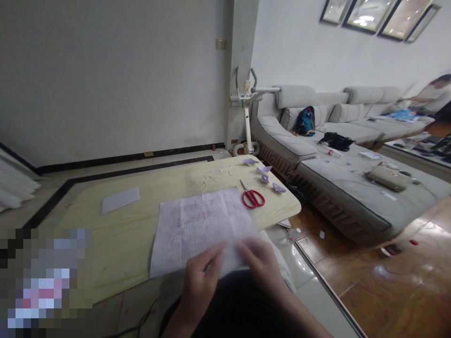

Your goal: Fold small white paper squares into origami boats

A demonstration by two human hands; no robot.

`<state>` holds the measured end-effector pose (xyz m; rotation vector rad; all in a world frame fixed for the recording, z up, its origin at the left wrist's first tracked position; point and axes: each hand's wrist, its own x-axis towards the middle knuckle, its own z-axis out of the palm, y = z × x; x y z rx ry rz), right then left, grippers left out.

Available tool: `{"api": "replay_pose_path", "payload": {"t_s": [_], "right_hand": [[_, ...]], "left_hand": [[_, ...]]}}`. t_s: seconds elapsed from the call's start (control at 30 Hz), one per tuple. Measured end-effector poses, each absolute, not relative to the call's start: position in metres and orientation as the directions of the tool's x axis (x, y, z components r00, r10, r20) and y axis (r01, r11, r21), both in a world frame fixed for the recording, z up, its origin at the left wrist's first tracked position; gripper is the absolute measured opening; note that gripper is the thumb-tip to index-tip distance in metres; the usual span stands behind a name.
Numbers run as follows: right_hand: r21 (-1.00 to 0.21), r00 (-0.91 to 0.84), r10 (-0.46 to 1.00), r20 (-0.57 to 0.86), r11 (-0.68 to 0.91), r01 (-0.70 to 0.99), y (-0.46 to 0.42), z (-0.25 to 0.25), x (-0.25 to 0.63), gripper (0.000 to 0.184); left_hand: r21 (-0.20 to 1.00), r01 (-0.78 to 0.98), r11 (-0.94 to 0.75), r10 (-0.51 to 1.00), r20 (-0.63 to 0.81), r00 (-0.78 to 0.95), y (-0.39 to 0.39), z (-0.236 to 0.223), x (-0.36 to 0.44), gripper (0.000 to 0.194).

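Note:
A large creased sheet of paper with faint print lies on the pale wooden table. My left hand pinches its near edge, fingers closed on the paper. My right hand grips the same edge just to the right, fingers curled on it. Red-handled scissors lie beyond the sheet's far right corner. Several small folded purple paper pieces sit near the table's far right corner.
A smaller blank sheet lies at the table's left. A grey sofa with bags stands to the right, an exercise machine by the pillar. Another person is at the far right. Paper scraps lie on the floor.

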<state>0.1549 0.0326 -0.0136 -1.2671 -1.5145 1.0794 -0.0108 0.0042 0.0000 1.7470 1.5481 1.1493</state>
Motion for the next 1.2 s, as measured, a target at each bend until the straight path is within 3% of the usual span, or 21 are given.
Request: {"api": "replay_pose_path", "payload": {"t_s": [0.17, 0.47, 0.63, 0.83, 1.03, 1.2], "right_hand": [[-0.927, -0.147, 0.98, 0.137, 0.179, 0.331, 0.033, -0.015, 0.156, 0.036], [-0.957, -0.151, 0.986, 0.068, 0.107, 0.269, 0.037, -0.016, 0.16, 0.033], [-0.891, -0.3, 0.946, 0.127, 0.241, 0.384, 0.033, -0.011, 0.162, 0.031], [-0.867, -0.385, 0.911, 0.146, 0.305, 0.394, 0.03, -0.006, 0.162, 0.031], [-0.89, -0.313, 0.939, 0.14, 0.258, 0.375, 0.036, -0.013, 0.162, 0.027], [-0.903, -0.242, 0.964, 0.109, 0.197, 0.381, 0.035, -0.018, 0.157, 0.036]], "left_hand": [[0.863, 0.471, -0.184, 0.969, 0.241, -0.063, 0.005, -0.002, -0.011, 0.026], [0.897, 0.419, -0.138, 0.987, 0.158, -0.013, 0.007, -0.001, -0.014, 0.026], [0.901, 0.415, -0.123, 0.992, 0.115, 0.046, 0.01, -0.003, -0.018, 0.026], [0.908, 0.415, -0.054, 0.991, -0.003, 0.136, 0.008, 0.005, -0.017, 0.025], [0.903, 0.407, -0.135, 0.991, 0.122, 0.057, 0.007, 0.009, -0.012, 0.022], [0.888, 0.437, -0.143, 0.988, 0.157, 0.005, 0.007, 0.005, -0.014, 0.026]]}}
